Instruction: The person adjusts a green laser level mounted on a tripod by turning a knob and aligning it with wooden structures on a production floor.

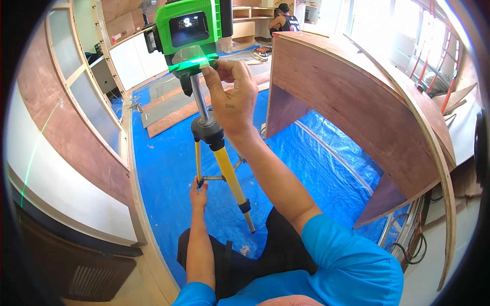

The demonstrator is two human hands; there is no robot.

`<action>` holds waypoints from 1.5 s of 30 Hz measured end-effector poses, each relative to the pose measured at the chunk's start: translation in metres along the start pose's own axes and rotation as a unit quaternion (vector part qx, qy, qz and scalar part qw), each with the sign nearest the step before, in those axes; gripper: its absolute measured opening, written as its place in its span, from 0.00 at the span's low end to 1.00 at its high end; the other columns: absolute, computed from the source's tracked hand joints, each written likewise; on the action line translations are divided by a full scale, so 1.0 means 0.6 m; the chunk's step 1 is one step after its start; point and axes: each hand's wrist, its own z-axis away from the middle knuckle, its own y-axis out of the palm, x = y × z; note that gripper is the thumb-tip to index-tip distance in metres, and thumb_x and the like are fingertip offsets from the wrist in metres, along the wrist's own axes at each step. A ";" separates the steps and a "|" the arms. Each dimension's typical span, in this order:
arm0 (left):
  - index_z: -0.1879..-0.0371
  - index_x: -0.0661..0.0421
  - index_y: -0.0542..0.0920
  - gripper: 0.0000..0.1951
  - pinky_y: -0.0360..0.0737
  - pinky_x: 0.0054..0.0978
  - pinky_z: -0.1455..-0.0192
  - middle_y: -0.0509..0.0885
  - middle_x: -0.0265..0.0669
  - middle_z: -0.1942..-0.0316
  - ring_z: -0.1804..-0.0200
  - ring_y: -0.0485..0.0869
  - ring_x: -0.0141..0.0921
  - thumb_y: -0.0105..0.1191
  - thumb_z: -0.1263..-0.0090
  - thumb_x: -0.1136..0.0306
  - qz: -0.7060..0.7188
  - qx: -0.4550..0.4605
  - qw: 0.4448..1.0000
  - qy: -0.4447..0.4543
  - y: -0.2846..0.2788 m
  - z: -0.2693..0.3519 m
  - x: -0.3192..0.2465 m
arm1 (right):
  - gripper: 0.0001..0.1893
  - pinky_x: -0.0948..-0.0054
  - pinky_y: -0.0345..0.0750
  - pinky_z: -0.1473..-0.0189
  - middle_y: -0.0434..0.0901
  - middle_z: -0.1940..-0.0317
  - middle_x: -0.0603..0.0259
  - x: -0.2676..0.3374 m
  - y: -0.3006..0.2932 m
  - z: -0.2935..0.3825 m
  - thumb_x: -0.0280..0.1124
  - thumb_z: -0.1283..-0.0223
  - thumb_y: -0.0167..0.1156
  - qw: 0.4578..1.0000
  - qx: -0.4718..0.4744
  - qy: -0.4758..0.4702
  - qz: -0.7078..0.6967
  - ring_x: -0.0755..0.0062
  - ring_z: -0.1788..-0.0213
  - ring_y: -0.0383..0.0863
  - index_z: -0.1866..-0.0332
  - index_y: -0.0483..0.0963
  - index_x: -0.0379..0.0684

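Note:
A green laser level (pixel 188 32) with a lit display stands on top of a tripod (pixel 229 172) with yellow legs. Bright green light glows along its base, and a green line falls across the left wall panel. My right hand (pixel 233 95) is raised to the base, thumb and index finger pinching a small part at its edge. Lower down, my left hand (pixel 198 195) closes around a tripod leg beside the black clamp at the cross brace.
A large curved plywood structure (pixel 344 95) stands on the right over blue sheeting (pixel 160 191). Boards (pixel 172 111) lie beyond the tripod. A framed partition (pixel 76 72) lines the left. Another person (pixel 288 21) is at the back. Cables (pixel 413 248) hang at lower right.

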 end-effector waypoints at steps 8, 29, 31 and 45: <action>0.27 0.63 0.71 0.37 0.73 0.33 0.31 0.84 0.44 0.39 0.37 0.82 0.34 0.70 0.31 0.59 -0.016 -0.011 1.000 0.011 -0.004 0.000 -0.001 | 0.11 0.65 0.77 0.62 0.79 0.68 0.57 0.003 0.002 0.000 0.28 0.38 0.73 1.000 0.006 -0.005 0.008 0.64 0.65 0.81 0.58 0.79 0.35; 0.26 0.60 0.71 0.38 0.75 0.32 0.34 0.85 0.42 0.40 0.38 0.82 0.34 0.72 0.34 0.64 -0.032 -0.013 0.999 0.014 -0.014 0.006 -0.001 | 0.09 0.66 0.76 0.61 0.79 0.69 0.58 -0.012 0.010 0.007 0.27 0.38 0.72 1.000 0.007 0.001 0.013 0.65 0.66 0.80 0.58 0.79 0.36; 0.26 0.59 0.70 0.40 0.75 0.33 0.32 0.84 0.43 0.38 0.36 0.82 0.35 0.73 0.36 0.61 -0.038 -0.007 0.999 0.026 -0.003 0.001 0.003 | 0.08 0.66 0.75 0.61 0.78 0.70 0.60 -0.019 0.009 0.006 0.27 0.38 0.71 0.999 0.008 -0.013 0.031 0.66 0.67 0.77 0.58 0.80 0.38; 0.24 0.59 0.67 0.44 0.71 0.36 0.27 0.78 0.50 0.31 0.29 0.77 0.42 0.71 0.37 0.52 -0.120 -0.040 0.991 0.054 -0.016 0.007 0.010 | 0.11 0.73 0.78 0.55 0.83 0.65 0.64 0.011 0.010 0.011 0.33 0.32 0.70 0.999 0.020 0.023 0.015 0.77 0.62 0.80 0.55 0.80 0.36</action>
